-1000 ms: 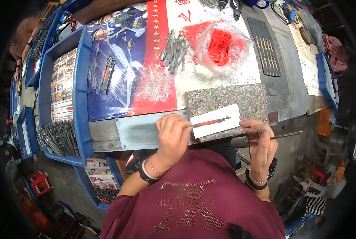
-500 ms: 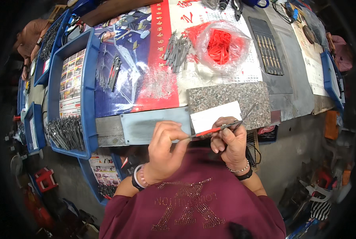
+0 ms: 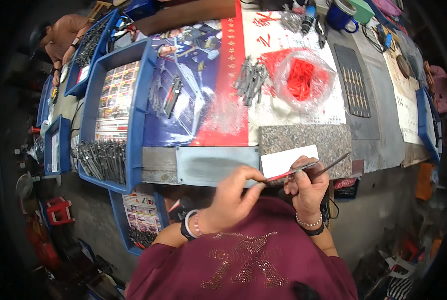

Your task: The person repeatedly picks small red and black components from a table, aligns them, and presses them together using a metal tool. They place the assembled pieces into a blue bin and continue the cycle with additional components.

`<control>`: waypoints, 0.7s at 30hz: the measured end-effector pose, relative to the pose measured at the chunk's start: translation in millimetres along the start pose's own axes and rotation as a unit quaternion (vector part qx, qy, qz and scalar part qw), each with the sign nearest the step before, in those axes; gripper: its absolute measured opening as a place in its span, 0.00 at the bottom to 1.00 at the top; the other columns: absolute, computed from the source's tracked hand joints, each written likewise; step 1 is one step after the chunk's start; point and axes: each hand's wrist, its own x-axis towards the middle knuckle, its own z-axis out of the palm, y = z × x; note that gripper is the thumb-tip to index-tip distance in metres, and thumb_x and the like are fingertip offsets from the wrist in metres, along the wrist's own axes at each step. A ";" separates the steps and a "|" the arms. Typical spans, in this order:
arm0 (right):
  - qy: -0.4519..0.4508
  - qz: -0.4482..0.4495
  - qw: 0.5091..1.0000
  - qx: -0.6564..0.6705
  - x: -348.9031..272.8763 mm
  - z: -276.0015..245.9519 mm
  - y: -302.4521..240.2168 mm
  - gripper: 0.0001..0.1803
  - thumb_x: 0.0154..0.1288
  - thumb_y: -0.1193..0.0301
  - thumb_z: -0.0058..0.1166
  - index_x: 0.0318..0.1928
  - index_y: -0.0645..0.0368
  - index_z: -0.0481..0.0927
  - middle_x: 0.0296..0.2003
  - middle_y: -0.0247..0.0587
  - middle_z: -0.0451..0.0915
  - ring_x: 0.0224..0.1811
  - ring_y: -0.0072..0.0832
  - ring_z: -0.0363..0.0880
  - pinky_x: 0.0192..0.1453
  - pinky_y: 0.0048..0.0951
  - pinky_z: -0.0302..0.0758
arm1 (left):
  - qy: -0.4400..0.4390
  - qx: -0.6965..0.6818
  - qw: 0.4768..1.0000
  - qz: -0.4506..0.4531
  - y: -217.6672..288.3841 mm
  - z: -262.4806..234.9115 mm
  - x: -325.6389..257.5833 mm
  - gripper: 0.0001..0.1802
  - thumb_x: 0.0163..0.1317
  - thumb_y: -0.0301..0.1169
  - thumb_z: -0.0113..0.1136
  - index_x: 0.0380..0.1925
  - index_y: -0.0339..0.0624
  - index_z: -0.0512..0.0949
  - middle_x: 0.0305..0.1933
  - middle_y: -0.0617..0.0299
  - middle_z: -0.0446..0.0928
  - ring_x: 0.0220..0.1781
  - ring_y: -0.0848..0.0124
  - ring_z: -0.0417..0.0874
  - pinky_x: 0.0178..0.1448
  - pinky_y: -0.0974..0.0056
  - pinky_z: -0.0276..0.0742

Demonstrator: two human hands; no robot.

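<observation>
A slim metal piece with a red strip [image 3: 279, 176] on it is stretched between my two hands, above the table's front edge. My left hand [image 3: 233, 197] pinches its left end between thumb and fingers. The fingers of my right hand [image 3: 309, 192] close around the other end, where grey metal shows. A thin dark rod [image 3: 336, 162] also sticks out from my right hand, pointing up and right; its kind is unclear. Behind the hands, a white block [image 3: 289, 159] lies on a speckled stone slab [image 3: 328, 137]. A grey-blue plate [image 3: 216, 162] is left of the slab.
A plastic bag of red strips [image 3: 301, 82] sits beyond the slab, beside a pile of slim metal pieces [image 3: 251, 80]. At left, a blue bin [image 3: 142, 115] holds many more pieces. A dark case of small files [image 3: 353, 82] lies right. A co-worker [image 3: 66, 37] sits far left.
The view has shifted, so the table appears further right and lower. The dark rod now points less steeply upward. Both hands keep hold of the slim piece.
</observation>
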 end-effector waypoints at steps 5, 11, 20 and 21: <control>-0.059 -0.095 0.971 -0.212 2.8 16.0 8.5 0.06 0.60 0.77 0.56 0.33 0.64 0.72 0.25 0.30 0.74 0.25 0.15 0.68 0.28 0.20 0.66 | -0.072 -0.155 0.982 -0.082 2.3 13.3 1.8 0.17 0.66 0.19 0.46 0.56 0.33 0.63 0.42 0.54 0.78 0.37 0.75 0.80 0.41 0.71 0.77; -0.040 -0.254 0.866 -0.429 8.5 26.6 16.5 0.06 0.67 0.75 0.48 0.32 0.63 0.69 0.22 0.42 0.68 0.20 0.33 0.66 0.25 0.30 0.65 | 0.005 -0.198 0.979 -0.040 -10.5 35.0 5.9 0.14 0.68 0.18 0.40 0.53 0.31 0.61 0.47 0.52 0.74 0.48 0.73 0.77 0.53 0.69 0.73; -0.066 -0.283 0.879 -0.377 14.1 27.5 13.5 0.10 0.65 0.73 0.52 0.27 0.62 0.69 0.20 0.43 0.66 0.16 0.35 0.66 0.20 0.29 0.61 | 0.036 -0.272 0.961 -0.043 -12.4 42.2 -6.5 0.14 0.68 0.18 0.40 0.52 0.31 0.61 0.49 0.52 0.73 0.51 0.73 0.76 0.55 0.69 0.72; -0.047 -0.308 0.856 -0.413 13.5 27.8 12.7 0.10 0.64 0.73 0.53 0.27 0.62 0.69 0.19 0.43 0.66 0.16 0.35 0.65 0.20 0.30 0.61 | 0.035 -0.265 0.963 -0.047 -12.1 42.0 -7.3 0.14 0.68 0.19 0.41 0.53 0.31 0.61 0.49 0.52 0.73 0.51 0.73 0.76 0.55 0.69 0.72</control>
